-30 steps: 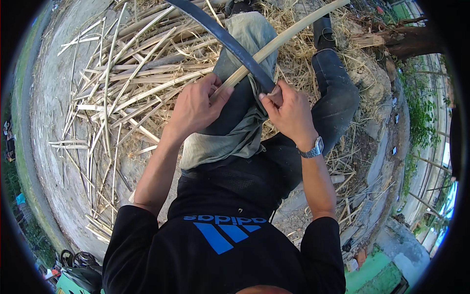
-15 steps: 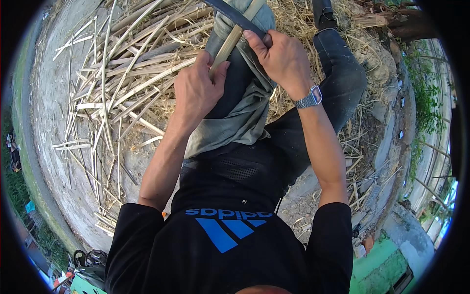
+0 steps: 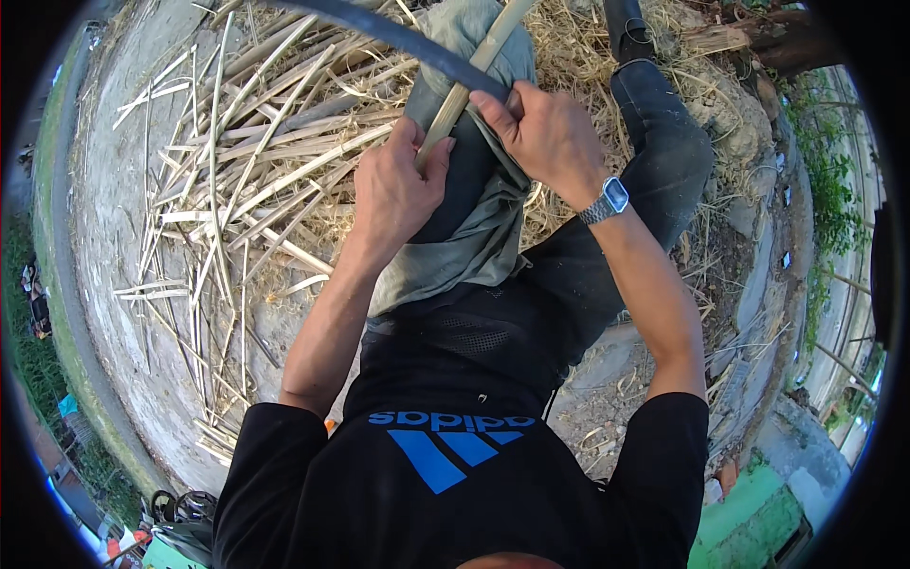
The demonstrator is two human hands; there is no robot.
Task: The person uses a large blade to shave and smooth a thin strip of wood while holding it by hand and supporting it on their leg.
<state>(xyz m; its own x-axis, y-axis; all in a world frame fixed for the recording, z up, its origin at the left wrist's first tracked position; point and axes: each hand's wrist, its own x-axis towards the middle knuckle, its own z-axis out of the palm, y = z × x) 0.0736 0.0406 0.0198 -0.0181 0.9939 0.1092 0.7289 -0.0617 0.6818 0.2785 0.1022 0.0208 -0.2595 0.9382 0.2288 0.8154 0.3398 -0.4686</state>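
My left hand (image 3: 396, 190) is closed around the near end of a pale split bamboo strip (image 3: 502, 31), which slants away up over my left leg. In my right hand (image 3: 553, 137) is the near end of a long, dark, slightly curved blade (image 3: 393, 38); its handle is hidden by my fingers. The blade crosses over the strip just beyond my left hand and runs out toward the top left. Under both lies a grey-green cloth (image 3: 464, 261) draped over my thigh and knee.
Many split strips (image 3: 213, 180) lie in a loose pile on the ground to the left. Curly shavings (image 3: 578, 57) cover the ground around my legs. A dark log (image 3: 787, 43) is at the far right, with green plants (image 3: 829, 190) beyond the ledge.
The blade has moved further out to the left across the strip, so more of it shows. My left hand and the strip have shifted slightly right and down; my right hand is lower.
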